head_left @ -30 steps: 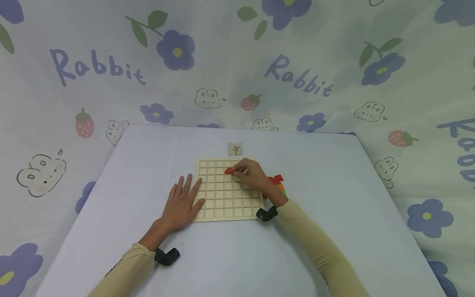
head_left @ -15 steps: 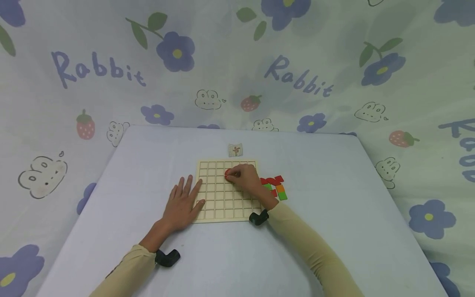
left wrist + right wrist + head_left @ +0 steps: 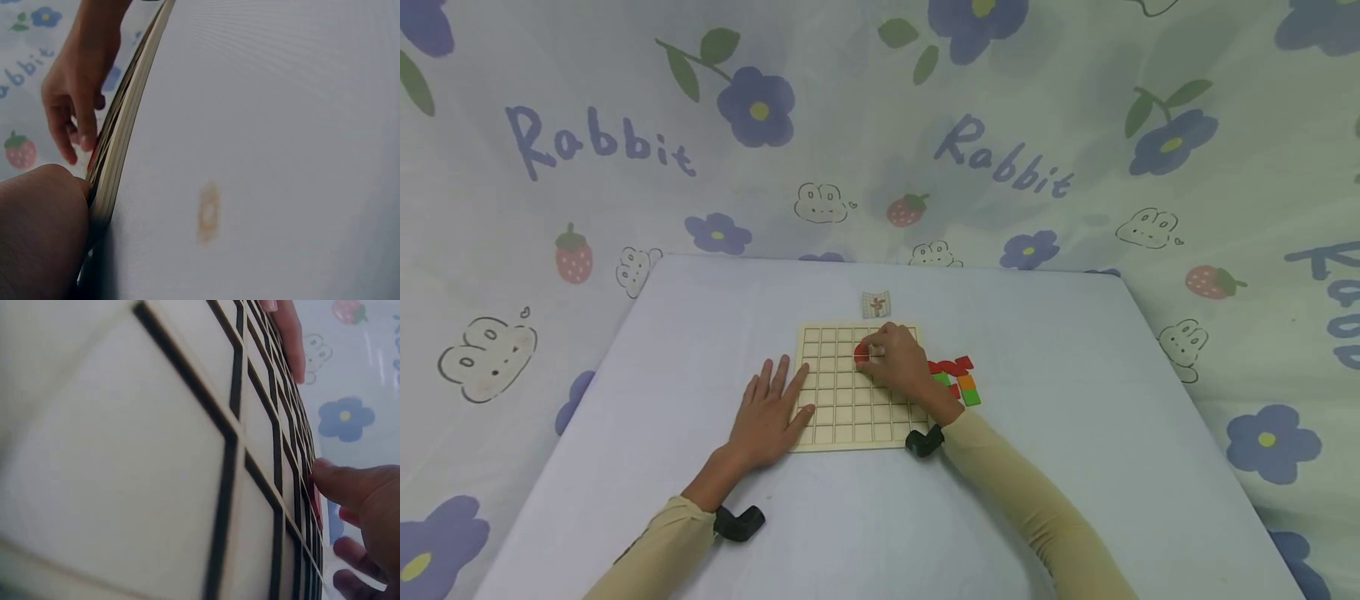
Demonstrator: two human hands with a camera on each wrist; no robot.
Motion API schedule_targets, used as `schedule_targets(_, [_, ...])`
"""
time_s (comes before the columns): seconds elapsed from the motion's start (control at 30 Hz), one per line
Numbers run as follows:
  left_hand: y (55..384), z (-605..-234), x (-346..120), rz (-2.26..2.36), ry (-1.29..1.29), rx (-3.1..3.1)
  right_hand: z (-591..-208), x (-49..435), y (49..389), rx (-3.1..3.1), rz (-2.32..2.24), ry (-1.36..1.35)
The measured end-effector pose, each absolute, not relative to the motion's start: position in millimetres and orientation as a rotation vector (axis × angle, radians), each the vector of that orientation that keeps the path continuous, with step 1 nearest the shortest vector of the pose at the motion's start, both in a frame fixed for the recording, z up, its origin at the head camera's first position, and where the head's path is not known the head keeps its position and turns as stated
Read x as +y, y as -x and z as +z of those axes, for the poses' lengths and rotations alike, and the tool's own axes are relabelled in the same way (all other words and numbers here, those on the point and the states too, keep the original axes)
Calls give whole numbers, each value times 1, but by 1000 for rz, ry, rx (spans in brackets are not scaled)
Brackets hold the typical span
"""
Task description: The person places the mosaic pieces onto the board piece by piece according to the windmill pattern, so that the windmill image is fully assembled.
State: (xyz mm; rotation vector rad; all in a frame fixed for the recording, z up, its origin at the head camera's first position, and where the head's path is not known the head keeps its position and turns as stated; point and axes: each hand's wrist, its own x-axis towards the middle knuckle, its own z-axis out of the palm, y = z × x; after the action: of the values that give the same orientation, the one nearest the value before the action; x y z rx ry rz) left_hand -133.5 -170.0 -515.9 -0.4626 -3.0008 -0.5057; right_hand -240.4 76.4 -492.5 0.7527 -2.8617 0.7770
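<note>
A wooden grid board (image 3: 842, 406) lies on the white table. My left hand (image 3: 765, 421) rests flat at its left edge, fingers spread, with the index finger and thumb over the rim. Over the board's upper middle, my right hand (image 3: 897, 360) has thumb and index finger parted around red curved pieces (image 3: 861, 356) in the grid cells. In the right wrist view, the thumb tip meets a red piece (image 3: 315, 494) and the other fingers are loosely bent. The left wrist view shows the right hand (image 3: 78, 87) reaching down beyond the board's edge (image 3: 128, 112).
Loose red, green and orange pieces (image 3: 971, 390) lie just right of the board, partly behind the right wrist. A small card (image 3: 876, 304) with a pinwheel-like red figure on a grid lies beyond the board. Patterned cloth (image 3: 865, 125) hangs behind the table.
My right hand has shifted slightly left and nearer, and its thumb and index finger have parted around the red pieces. More red shows in the cells. The left hand stays put.
</note>
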Motion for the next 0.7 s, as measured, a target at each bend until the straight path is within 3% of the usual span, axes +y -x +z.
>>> schedule_targets(0.2, [133, -519, -170, -516, 475, -2997, -493, 77, 243, -2933, 557, -744])
schedule_targets(0.7, [134, -520, -171, -515, 479, -2990, -493, 86, 241, -2899, 640, -785])
